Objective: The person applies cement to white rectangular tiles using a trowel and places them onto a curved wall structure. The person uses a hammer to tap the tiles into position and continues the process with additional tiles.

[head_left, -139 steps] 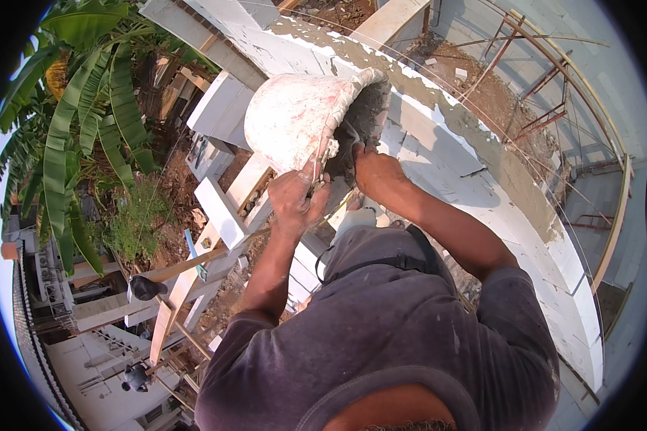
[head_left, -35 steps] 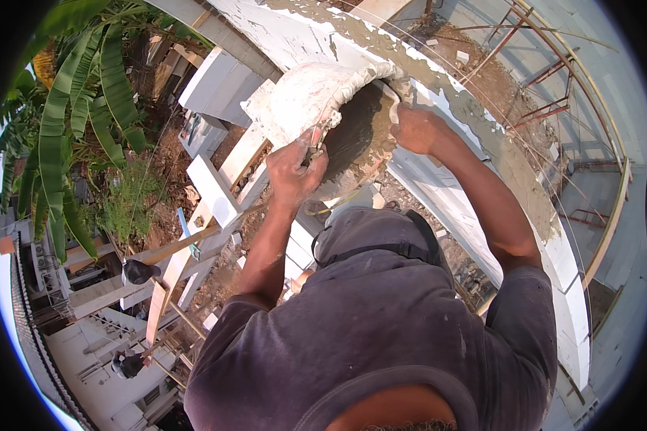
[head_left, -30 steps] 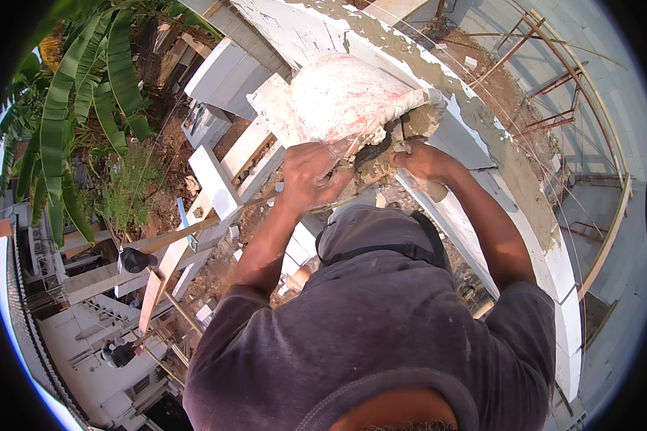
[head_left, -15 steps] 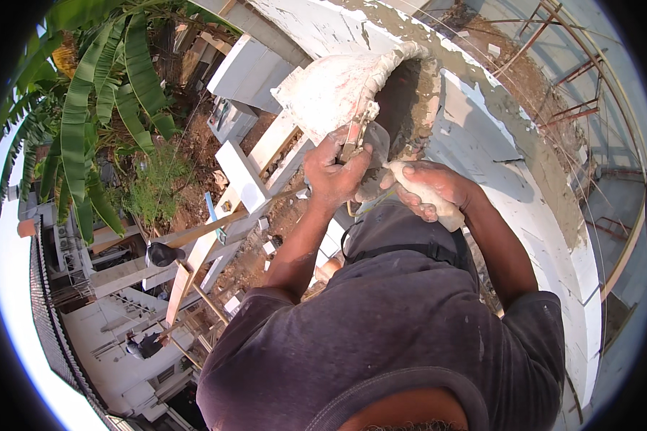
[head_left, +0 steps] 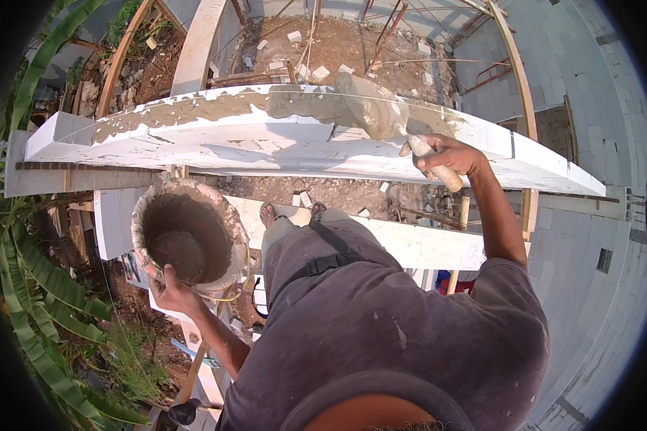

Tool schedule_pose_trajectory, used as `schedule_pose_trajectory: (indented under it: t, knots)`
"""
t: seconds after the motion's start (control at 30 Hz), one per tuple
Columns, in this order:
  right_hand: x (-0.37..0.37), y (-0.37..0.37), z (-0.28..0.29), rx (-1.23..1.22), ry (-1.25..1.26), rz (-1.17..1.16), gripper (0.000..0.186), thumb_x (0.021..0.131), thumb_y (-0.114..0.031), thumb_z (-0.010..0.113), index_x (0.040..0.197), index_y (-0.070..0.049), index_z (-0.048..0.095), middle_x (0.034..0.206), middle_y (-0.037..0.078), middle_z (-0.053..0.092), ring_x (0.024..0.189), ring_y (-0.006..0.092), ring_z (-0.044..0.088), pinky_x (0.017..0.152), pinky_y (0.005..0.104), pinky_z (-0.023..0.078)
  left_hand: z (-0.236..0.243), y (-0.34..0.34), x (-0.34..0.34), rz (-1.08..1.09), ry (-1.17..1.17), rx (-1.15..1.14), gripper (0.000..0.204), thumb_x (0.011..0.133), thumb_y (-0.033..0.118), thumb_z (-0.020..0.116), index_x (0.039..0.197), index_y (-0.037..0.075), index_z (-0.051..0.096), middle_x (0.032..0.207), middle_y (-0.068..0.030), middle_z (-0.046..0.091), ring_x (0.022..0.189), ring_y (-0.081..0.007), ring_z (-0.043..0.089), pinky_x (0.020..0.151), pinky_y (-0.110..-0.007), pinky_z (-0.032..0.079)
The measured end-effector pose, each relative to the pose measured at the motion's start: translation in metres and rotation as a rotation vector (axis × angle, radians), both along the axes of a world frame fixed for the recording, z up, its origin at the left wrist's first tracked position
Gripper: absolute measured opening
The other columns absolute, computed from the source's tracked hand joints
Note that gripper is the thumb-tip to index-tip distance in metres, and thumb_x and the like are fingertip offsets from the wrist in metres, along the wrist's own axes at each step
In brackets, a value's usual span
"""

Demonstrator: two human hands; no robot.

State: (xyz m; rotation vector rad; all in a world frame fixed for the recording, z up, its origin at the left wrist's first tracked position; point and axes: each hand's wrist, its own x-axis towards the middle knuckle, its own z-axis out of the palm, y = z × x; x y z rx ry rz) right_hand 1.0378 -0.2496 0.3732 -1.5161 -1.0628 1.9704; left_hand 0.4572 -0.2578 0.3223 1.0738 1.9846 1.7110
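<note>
My left hand [head_left: 171,291] grips the rim of a mortar-caked white bucket [head_left: 187,237], held upright at my left side, with a little grey mortar at its bottom. My right hand [head_left: 446,156] is closed on the pale wooden handle of a trowel [head_left: 370,108]. The blade carries wet grey mortar and rests on top of the white block wall [head_left: 266,140] in front of me. A band of grey mortar [head_left: 216,111] covers the wall's top from the left end to the trowel.
I stand on a white plank [head_left: 410,244] high above the ground, my sandalled feet [head_left: 291,212] near its edge. Rubble and rusty rebar lie beyond the wall. Banana leaves [head_left: 29,316] and wooden scaffold poles are below left. A grey block wall [head_left: 597,287] rises at right.
The view swung from looking down to facing the wall. The bucket dropped from tilted and raised to upright at my left. My right hand took the loaded trowel out to the wall top.
</note>
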Motion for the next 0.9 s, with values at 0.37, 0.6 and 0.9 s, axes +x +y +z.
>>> schedule_pose_trajectory:
  t: [0.37, 0.6, 0.9]
  knots:
    - [0.091, -0.038, -0.019, 0.193, -1.044, -0.048, 0.063, 0.072, -0.022, 0.068, 0.132, -0.003, 0.059, 0.102, 0.022, 0.070, 0.095, 0.0345, 0.066, 0.085, 0.0393, 0.051, -0.014, 0.029, -0.007, -0.043, 0.156, 0.006, 0.036, 0.081, 0.007, 0.069, 0.112, -0.011, 0.065, 0.087, -0.0065, 0.065, 0.071, -0.0153, 0.054, 0.064, -0.031, 0.049]
    - [0.098, -0.080, -0.021, 0.096, -1.414, -0.036, 0.052, 0.076, -0.027, 0.067, 0.124, -0.006, 0.059, 0.106, 0.022, 0.069, 0.104, 0.0411, 0.064, 0.087, 0.0508, 0.051, -0.019, 0.033, 0.002, -0.110, 0.077, -0.112, 0.023, 0.080, 0.006, 0.069, 0.098, -0.009, 0.066, 0.077, -0.0030, 0.057, 0.070, -0.0138, 0.050, 0.063, -0.031, 0.044]
    - [0.057, -0.099, -0.046, -0.015, -0.465, -0.902, 0.039, 0.087, -0.032, 0.068, 0.114, -0.004, 0.060, 0.081, 0.008, 0.062, 0.067, 0.0230, 0.063, 0.065, 0.0364, 0.055, -0.020, 0.043, 0.015, -0.147, 0.158, -0.145, 0.020, 0.080, 0.009, 0.068, 0.092, -0.007, 0.065, 0.077, -0.0045, 0.060, 0.066, -0.0161, 0.049, 0.062, -0.033, 0.043]
